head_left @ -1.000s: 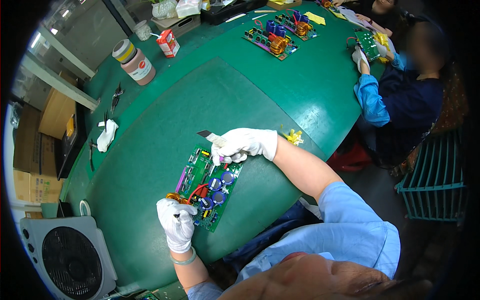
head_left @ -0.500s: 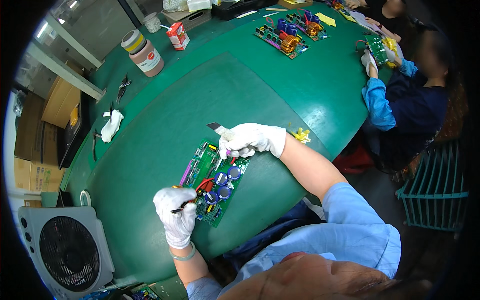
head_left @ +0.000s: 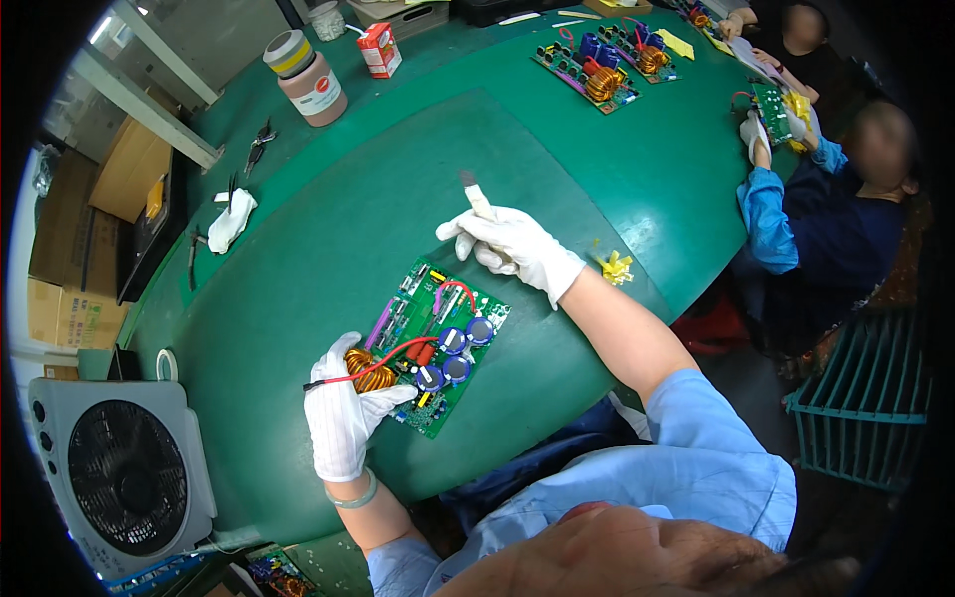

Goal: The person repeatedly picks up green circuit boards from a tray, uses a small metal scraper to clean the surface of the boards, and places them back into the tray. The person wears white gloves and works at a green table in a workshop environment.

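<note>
A green circuit board (head_left: 431, 323) lies on the table in front of me, with blue round capacitors (head_left: 454, 341) and a copper-wound coil (head_left: 369, 371) on it. My left hand (head_left: 340, 423), in a white glove, grips the board's left end, its thumb and fingers around the coil. A red wire (head_left: 398, 352) runs from the board across that hand, its dark end past the fingers. Beyond the board, clear of it, my gloved right hand (head_left: 512, 247) holds a small flat brush (head_left: 478, 200) with a pale handle, dark tip pointing away. The fingers partly hide the brush.
Yellow scraps (head_left: 616, 267) lie right of my right hand. A jar (head_left: 309, 90), a drink carton (head_left: 379, 51), pliers (head_left: 261, 146) and a white cloth (head_left: 232, 221) sit farther left. More boards (head_left: 589, 75) stand at the back. A fan (head_left: 127, 478) is near left; a co-worker (head_left: 811, 209) sits right.
My right hand has lifted off the board and moved away with the brush, which now points farther upward. The red wire has come into view across my left hand, whose fingers have spread around the coil.
</note>
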Action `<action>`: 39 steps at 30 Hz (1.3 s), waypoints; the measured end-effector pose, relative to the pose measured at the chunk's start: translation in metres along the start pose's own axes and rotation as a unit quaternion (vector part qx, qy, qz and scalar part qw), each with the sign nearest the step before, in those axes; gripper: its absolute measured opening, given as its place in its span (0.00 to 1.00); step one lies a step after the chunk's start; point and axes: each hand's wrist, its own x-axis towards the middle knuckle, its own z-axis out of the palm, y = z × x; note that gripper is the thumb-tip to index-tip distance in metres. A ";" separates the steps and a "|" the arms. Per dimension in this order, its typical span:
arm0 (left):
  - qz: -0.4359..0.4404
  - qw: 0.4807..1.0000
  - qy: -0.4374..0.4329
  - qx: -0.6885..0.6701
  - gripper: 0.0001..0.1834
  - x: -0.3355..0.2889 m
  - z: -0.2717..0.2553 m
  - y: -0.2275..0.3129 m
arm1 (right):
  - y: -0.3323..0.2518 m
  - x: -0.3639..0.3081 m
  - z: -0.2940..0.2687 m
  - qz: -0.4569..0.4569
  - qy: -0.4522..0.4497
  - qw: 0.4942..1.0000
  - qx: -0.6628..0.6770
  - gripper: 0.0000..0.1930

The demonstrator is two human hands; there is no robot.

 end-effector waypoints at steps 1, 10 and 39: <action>0.000 1.000 0.000 -0.002 0.50 0.000 0.000 0.000 | 0.000 0.000 0.001 -0.002 -0.012 1.000 0.000 0.18; -0.027 0.999 -0.009 -0.033 0.39 0.005 0.007 0.001 | 0.003 0.002 -0.004 0.003 0.003 1.000 -0.018 0.18; 0.045 0.954 -0.146 -0.258 0.36 0.010 0.021 -0.011 | 0.017 -0.003 0.054 -0.151 -0.203 0.802 -0.541 0.21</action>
